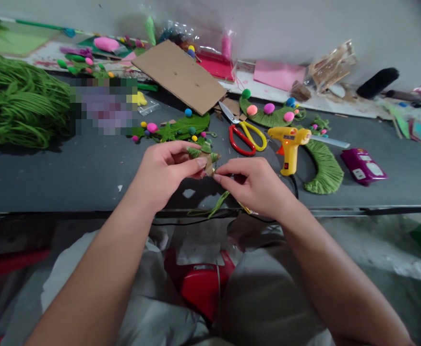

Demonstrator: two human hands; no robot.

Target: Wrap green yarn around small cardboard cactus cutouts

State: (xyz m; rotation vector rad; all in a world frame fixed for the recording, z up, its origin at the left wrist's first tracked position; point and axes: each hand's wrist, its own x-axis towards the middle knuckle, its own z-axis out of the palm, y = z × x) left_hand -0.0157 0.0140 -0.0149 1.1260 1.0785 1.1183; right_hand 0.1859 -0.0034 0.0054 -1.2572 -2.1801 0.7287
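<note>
Near the table's front edge, my left hand (170, 170) pinches a small cardboard star (209, 165) partly wrapped in green yarn. My right hand (255, 182) is closed at the star's lower right side, thumb and forefinger pressed together on green yarn (220, 204), whose strands hang below at the table edge. Behind the hands lie a green crescent with pompoms (185, 126) and scissors (242, 137) with red and yellow handles. A yellow glue gun (288, 146) with a lit orange light stands right of my right hand.
Green yarn (19, 103) is heaped at the left. Brown cardboard (181, 77) lies at the back. Right of the glue gun are a yarn-wrapped crescent (323, 168) and a purple packet (364, 166). Another pompom crescent (275, 117) lies behind. A black cord runs below the table edge.
</note>
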